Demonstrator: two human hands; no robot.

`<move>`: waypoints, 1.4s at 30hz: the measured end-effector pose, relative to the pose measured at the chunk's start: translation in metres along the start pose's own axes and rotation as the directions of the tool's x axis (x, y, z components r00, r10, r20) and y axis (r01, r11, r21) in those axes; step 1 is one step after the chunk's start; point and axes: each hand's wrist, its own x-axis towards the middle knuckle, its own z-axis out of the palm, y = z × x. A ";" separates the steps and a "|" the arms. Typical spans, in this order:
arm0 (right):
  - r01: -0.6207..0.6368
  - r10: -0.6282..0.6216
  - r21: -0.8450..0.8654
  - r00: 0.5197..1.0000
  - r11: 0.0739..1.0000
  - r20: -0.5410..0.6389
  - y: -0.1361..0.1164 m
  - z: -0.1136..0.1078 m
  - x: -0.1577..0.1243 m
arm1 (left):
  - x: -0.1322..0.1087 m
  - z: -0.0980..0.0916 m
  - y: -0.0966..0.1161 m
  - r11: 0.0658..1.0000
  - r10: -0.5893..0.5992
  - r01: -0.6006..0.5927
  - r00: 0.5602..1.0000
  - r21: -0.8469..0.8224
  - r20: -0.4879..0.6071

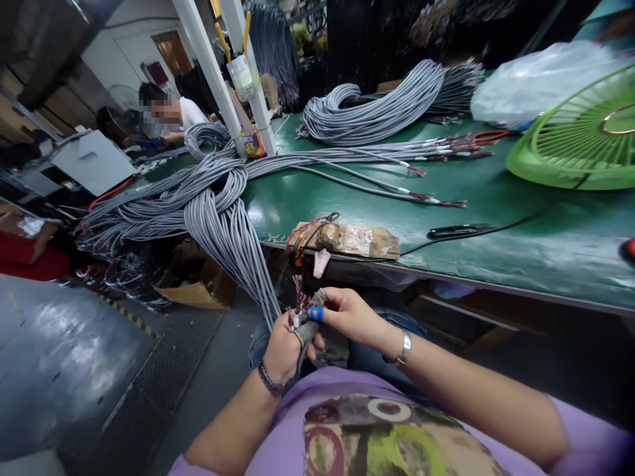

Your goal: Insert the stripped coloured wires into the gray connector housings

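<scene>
In the head view, my left hand (282,349) is closed around the end of a bundle of grey cables, in front of my lap. Thin red and dark wires (298,299) stick up out of that end, by a small white piece. My right hand (347,316), with blue tape around a finger, pinches a dark grey, cloth-like piece (308,328) against the cable end. Fingers partly hide what lies between the hands. From there the grey cables (225,225) run up to the left over the bench edge.
On the green bench (496,248) lie a wrapped board (360,239), a black tool (459,231) with a cord, coiled cables (377,109) and a green fan (578,135). A white post (213,73) rises behind. A cardboard box (198,287) stands below; another person (191,114) sits far left.
</scene>
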 end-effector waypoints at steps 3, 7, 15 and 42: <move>-0.011 0.012 0.015 0.997 1.000 -0.073 0.001 -0.001 0.002 | 0.005 -0.002 -0.004 0.987 0.136 -0.148 0.978 -0.068 -0.161; -0.093 0.097 0.102 0.995 0.990 -0.032 0.012 0.000 0.001 | 0.011 -0.004 -0.004 0.963 0.163 -0.211 0.952 -0.168 -0.257; -0.031 0.032 0.075 0.999 0.997 -0.008 0.004 -0.011 0.003 | 0.018 -0.009 -0.001 0.974 0.079 -0.123 0.972 -0.193 -0.222; -0.169 0.200 0.346 0.978 0.923 -0.058 0.014 -0.005 0.002 | 0.014 -0.003 -0.004 0.991 0.089 -0.102 0.985 -0.083 -0.147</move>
